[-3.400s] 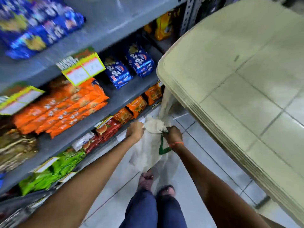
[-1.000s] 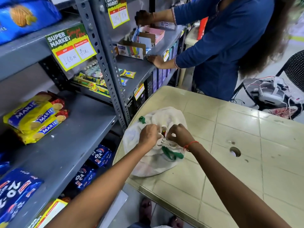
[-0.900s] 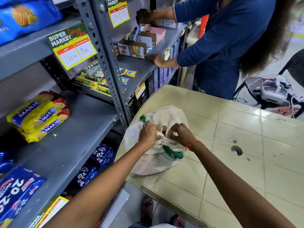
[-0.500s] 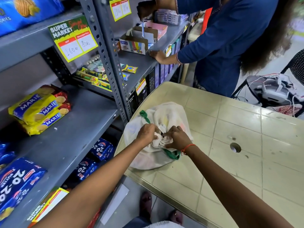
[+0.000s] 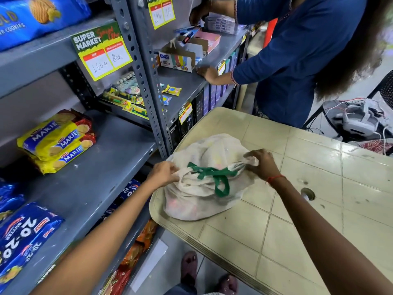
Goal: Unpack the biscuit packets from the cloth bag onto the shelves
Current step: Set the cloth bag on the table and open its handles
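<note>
- Head view: the cloth bag (image 5: 202,188), off-white with green handles (image 5: 214,175), lies slumped on the near left corner of the beige tiled surface (image 5: 297,209), just beside the grey shelves (image 5: 95,177).
- Left hand (image 5: 163,174) is closed on a fold of cloth at the bag's left edge, beside the surface's rim.
- Right hand (image 5: 262,165) is pinched on the cloth at the right end of the bag's mouth; a red thread circles that wrist.
- Both hands are set well apart, the bag's mouth and the green handles stretched between them.
- No biscuit packet shows clearly through the bag; faint colours tint the cloth, too blurred to tell.
- On the middle shelf to the left, yellow Marie packets (image 5: 57,141) lie stacked, well apart from the bag.
- Blue 20-20 packets (image 5: 23,237) lie at the near left end of that shelf.
- Orange packets (image 5: 144,237) sit on a lower shelf beneath the left forearm.
- Beyond the surface, another person in a blue top (image 5: 297,56) has both hands at the neighbouring shelves.
</note>
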Tool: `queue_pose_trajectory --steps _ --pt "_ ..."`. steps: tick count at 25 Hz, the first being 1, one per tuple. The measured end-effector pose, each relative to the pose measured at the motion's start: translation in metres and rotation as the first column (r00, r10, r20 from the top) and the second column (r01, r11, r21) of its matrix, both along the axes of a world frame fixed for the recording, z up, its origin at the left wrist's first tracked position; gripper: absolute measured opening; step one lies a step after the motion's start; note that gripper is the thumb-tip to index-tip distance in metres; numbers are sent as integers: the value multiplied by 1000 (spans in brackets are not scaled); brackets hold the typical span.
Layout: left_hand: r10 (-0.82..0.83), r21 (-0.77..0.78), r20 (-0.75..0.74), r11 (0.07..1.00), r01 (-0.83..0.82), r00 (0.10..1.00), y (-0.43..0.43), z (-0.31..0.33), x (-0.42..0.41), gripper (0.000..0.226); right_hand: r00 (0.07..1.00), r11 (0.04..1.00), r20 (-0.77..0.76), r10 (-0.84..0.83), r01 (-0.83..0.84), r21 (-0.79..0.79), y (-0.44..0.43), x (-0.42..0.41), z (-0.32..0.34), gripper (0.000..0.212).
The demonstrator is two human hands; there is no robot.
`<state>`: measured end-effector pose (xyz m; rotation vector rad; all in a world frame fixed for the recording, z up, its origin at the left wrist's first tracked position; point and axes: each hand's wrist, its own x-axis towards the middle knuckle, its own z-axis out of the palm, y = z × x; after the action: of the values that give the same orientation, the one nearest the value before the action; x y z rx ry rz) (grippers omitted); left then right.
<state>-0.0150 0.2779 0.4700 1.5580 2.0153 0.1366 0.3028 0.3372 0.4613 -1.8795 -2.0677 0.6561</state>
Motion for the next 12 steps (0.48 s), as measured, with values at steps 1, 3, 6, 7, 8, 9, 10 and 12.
queue_pose_trajectory --steps 1,3,6,7,8,9,10,12 --pt "-34 37 4 999 34 999 6 3 13 54 998 997 -2 66 -66 -36 -5 -14 -2 51" --pt "-131 65 -3 989 131 991 14 6 42 72 970 974 114 216 -207 -88 -15 -41 -11 58" --pt "-290 -22 -159 957 290 944 15 -2 66 53 898 952 316 305 -294 -83 -20 -53 -26 31" --pt "-248 3 -153 968 252 956 15 -4 65 39 890 950 334 311 -305 -71 -19 -50 -28 26" --pt "-164 55 -102 984 170 981 16 -4 61 27 890 946 326 318 -320 -50 -18 -46 -29 22" --pt "-60 122 -39 990 65 997 17 -2 54 19 908 949 287 304 -314 -9 -17 -41 -28 21" --pt "48 189 13 981 -50 999 17 1 46 15 954 967 193 230 -246 65 -14 -35 -27 20" --pt "245 280 78 925 -257 966 15 3 21 11 986 980 -126 -107 126 154 -2 -18 -19 18"
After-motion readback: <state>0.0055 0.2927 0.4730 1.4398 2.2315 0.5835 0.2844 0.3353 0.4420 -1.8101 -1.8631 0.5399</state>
